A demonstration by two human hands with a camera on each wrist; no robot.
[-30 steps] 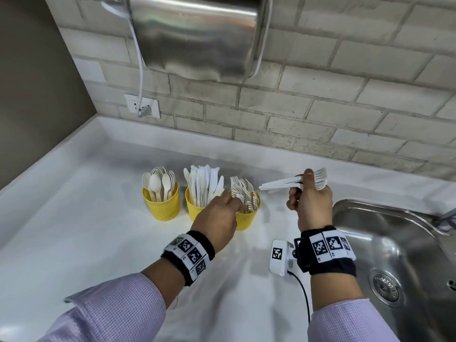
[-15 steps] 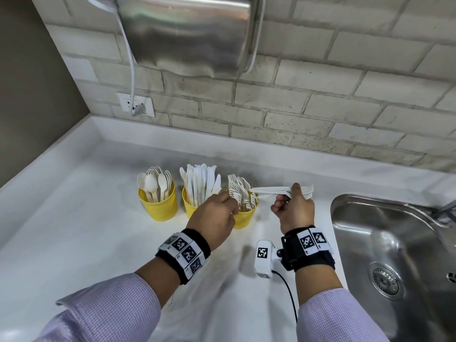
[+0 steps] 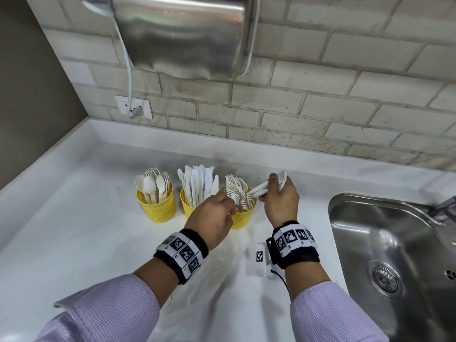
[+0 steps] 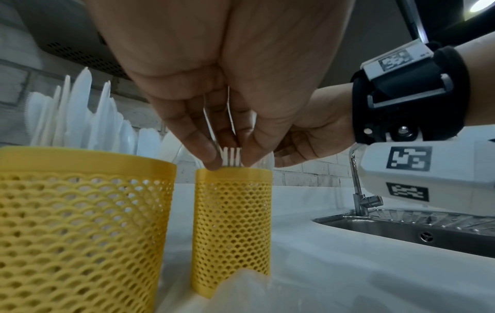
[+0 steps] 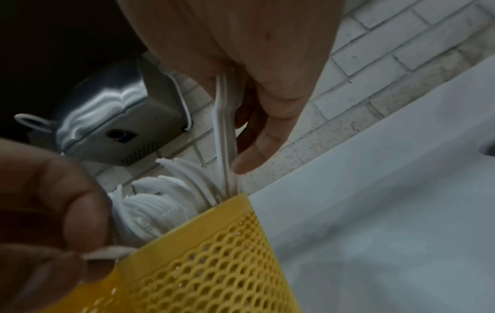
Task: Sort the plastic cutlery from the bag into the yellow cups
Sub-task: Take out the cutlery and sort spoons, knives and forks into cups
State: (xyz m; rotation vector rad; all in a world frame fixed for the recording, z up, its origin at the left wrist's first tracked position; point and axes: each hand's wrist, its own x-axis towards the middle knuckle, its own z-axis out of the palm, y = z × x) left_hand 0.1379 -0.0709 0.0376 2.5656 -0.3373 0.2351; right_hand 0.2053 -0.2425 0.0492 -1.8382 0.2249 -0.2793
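Note:
Three yellow mesh cups stand in a row on the white counter: spoons (image 3: 156, 206), knives (image 3: 189, 206) and forks (image 3: 243, 218). My left hand (image 3: 229, 209) reaches over the fork cup's near rim. In the left wrist view its fingertips (image 4: 211, 156) pinch the tines of forks standing in the fork cup (image 4: 233, 222). My right hand (image 3: 270, 187) grips a bundle of white forks (image 3: 259, 191), tines up and to the right. The bundle's handles (image 5: 225, 137) slant down into the fork cup (image 5: 214, 264) at its right rim.
A steel sink (image 3: 394, 255) with a tap (image 3: 444, 206) lies just right of my right hand. A steel hand dryer (image 3: 185, 33) hangs on the brick wall above, its cord plugged into an outlet (image 3: 133, 109). Crinkled clear plastic (image 4: 241, 288) lies on the counter before the cups.
My right hand has moved left and down from beside the sink to the fork cup, tilting the bundle so its handles enter the cup. My left hand stayed at the cup.

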